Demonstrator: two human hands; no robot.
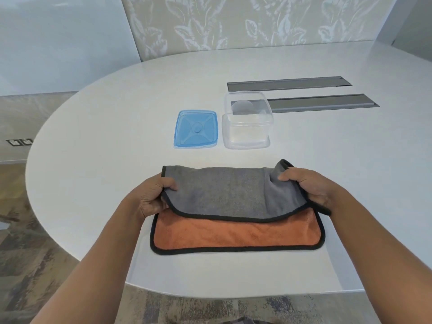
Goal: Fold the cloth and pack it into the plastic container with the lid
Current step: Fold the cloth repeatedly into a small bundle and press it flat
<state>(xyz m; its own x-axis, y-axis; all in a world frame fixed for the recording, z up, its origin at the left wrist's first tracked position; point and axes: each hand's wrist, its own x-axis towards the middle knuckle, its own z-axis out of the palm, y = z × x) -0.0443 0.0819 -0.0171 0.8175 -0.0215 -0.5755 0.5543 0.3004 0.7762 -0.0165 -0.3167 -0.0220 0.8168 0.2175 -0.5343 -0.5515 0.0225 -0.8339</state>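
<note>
A cloth (236, 232), orange on one side and grey on the other with a black hem, lies near the front of the white table. Its far half is turned over toward me, so the grey side shows on top. My left hand (152, 197) pinches the grey flap's left corner. My right hand (308, 185) grips the flap's right corner, which is lifted off the table. Behind the cloth stands a clear plastic container (247, 122), empty and uncovered. Its blue lid (196, 129) lies flat on the table just to the left of it.
The white oval table (105, 136) has two long grey cable slots (289, 83) behind and to the right of the container. A patterned wall stands past the far edge. Carpeted floor shows left and below, with floor sockets (19, 142) at left.
</note>
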